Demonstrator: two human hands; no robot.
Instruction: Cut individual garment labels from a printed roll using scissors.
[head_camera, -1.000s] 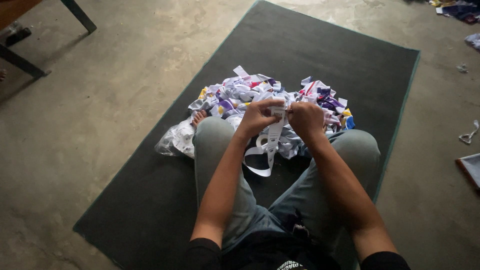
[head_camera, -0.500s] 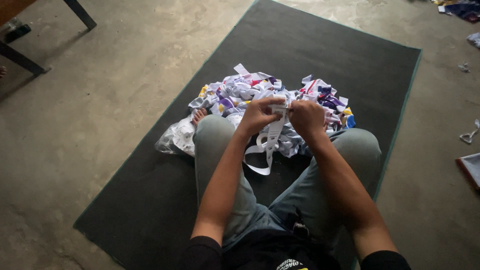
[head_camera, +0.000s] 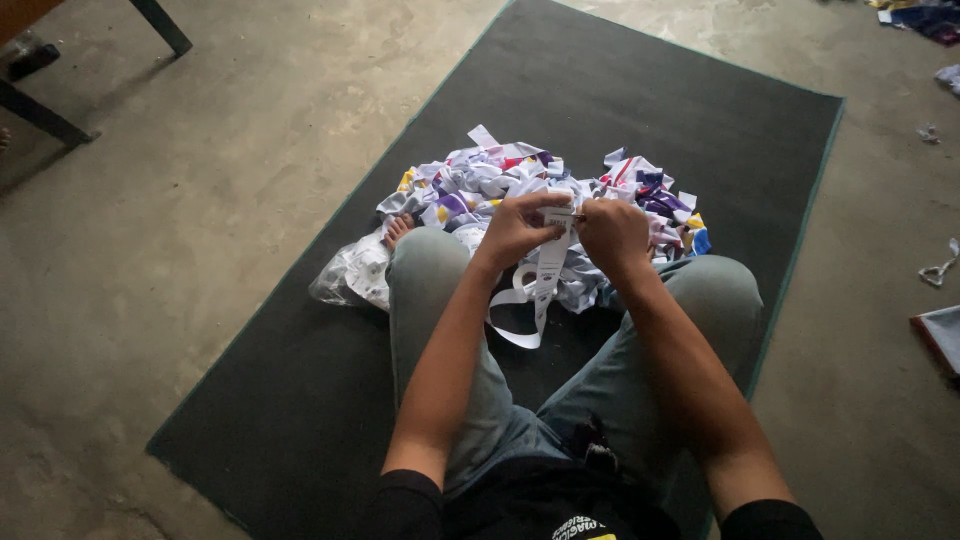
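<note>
Barely a shift since a second ago: left hand (head_camera: 515, 228) and right hand (head_camera: 612, 232) stayed pinched on the white strip (head_camera: 548, 270), just before the scrap pile (head_camera: 500, 185); work continued there.

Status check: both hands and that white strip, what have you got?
Left hand and right hand both pinching white strip at its top. Strip hangs looped over lap. Pile of strips beyond knees, nothing blocking.

Heap of scraps (head_camera: 520, 185) sits right ahead of my knees (head_camera: 440, 265), blocks fwd reach at mat (head_camera: 620, 110) level. Bag (head_camera: 350, 275) w/ more scraps crowds my left knee. Mat beyond heap is bare, so is mat by my left thigh. Concrete floor (head_camera: 200, 200) left is open; chair legs (head_camera: 60, 90) far off.
</note>
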